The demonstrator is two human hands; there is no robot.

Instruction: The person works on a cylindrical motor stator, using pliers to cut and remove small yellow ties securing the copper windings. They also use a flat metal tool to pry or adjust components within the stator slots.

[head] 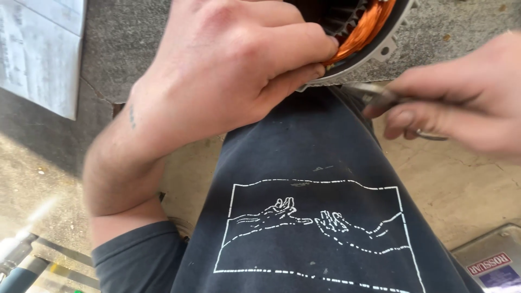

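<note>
The motor stator [362,33], a round grey metal housing with copper windings [364,27] inside, sits at the top of the head view, resting on a grey concrete slab [125,43] just above the person's knee. The left hand [228,70] lies over its rim, its grip pinching the copper wire between thumb and fingertips [320,46]. The right hand [461,108] comes in from the right edge, blurred, its grip pressed together around a thin metal tool [380,93] whose tip points at the housing's lower edge, just beside the left thumb. A dark trouser leg [304,179] with a white printed drawing fills the middle. Papers [38,49] lie on the slab at upper left.
</note>
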